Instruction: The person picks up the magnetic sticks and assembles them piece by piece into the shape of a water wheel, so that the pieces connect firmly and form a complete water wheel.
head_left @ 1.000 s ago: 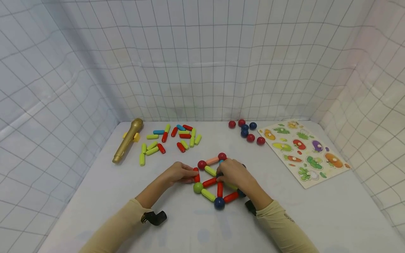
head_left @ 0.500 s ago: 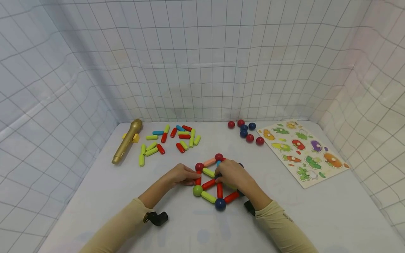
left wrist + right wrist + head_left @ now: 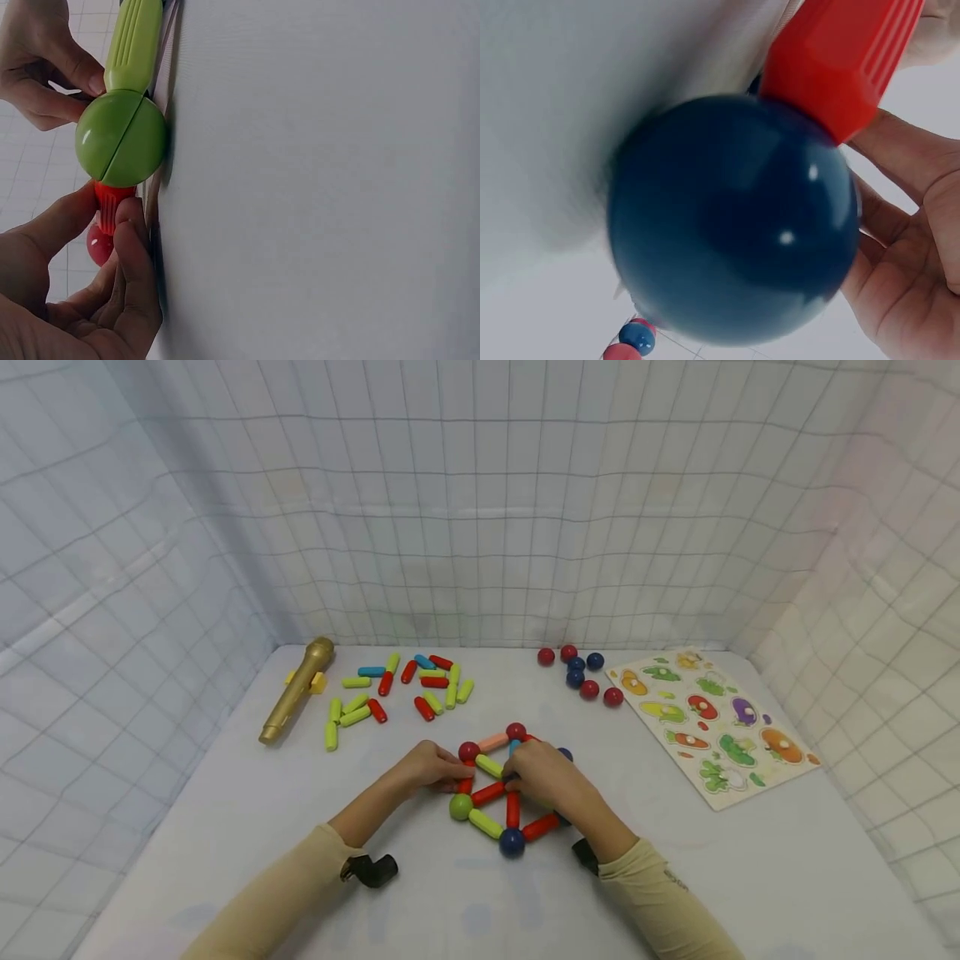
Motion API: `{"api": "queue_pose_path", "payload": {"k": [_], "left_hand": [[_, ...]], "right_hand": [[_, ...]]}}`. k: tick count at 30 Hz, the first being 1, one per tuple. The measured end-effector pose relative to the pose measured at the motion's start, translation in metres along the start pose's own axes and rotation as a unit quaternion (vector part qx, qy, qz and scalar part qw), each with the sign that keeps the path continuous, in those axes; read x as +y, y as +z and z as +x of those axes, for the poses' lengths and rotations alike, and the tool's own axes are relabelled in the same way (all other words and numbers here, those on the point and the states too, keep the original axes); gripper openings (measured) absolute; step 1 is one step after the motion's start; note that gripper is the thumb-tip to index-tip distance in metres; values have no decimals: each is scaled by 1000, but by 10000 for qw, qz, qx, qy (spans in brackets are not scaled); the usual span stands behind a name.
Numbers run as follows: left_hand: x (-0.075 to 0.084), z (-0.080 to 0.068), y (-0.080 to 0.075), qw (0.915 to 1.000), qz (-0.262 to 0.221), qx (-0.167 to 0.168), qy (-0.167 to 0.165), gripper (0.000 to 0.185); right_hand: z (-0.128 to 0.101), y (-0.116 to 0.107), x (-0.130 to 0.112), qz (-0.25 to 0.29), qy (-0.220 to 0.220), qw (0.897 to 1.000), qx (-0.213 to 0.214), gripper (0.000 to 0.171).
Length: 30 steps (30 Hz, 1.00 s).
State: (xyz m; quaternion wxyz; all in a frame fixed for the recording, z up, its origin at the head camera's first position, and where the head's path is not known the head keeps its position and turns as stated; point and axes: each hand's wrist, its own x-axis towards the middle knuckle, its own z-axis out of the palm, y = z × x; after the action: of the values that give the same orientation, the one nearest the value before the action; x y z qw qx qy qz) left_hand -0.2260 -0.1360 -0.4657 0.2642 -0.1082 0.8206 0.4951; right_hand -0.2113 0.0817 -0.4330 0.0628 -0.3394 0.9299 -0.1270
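A flat figure of rods and balls (image 3: 504, 797) lies on the white table (image 3: 750, 860). My left hand (image 3: 454, 772) pinches its left red rod (image 3: 466, 783), which joins a red ball (image 3: 468, 751) to a green ball (image 3: 460, 807). The left wrist view shows thumb and fingers on this red rod (image 3: 112, 201) below the green ball (image 3: 120, 139). My right hand (image 3: 517, 777) lies over the figure's middle, its fingers curled where the rods meet. A dark blue ball (image 3: 731, 217) with a red rod (image 3: 840, 56) fills the right wrist view.
At the back left lie a gold toy microphone (image 3: 296, 692) and several loose rods (image 3: 397, 689). Several loose balls (image 3: 579, 672) sit at the back centre. A vegetable puzzle board (image 3: 712, 722) lies on the right. Grid-patterned sheets wall the table.
Both hands keep their hold on the figure. The figure and hands have shifted slightly left in the head view.
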Motion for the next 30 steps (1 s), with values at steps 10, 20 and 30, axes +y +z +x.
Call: {"api": "queue_pose_path", "payload": {"k": [10, 20, 30], "left_hand": [[-5, -1, -8, 9999, -158, 25, 27, 36], [-9, -2, -17, 9999, -91, 99, 1, 40], [-24, -17, -47, 9972, 333, -611, 257, 27]], "right_hand": [[-4, -8, -4, -22, 375, 9992, -109, 20], [-44, -9, 6, 448, 1536, 9839, -793, 33], [-35, -4, 23, 628, 1177, 9903, -378, 27]]}}
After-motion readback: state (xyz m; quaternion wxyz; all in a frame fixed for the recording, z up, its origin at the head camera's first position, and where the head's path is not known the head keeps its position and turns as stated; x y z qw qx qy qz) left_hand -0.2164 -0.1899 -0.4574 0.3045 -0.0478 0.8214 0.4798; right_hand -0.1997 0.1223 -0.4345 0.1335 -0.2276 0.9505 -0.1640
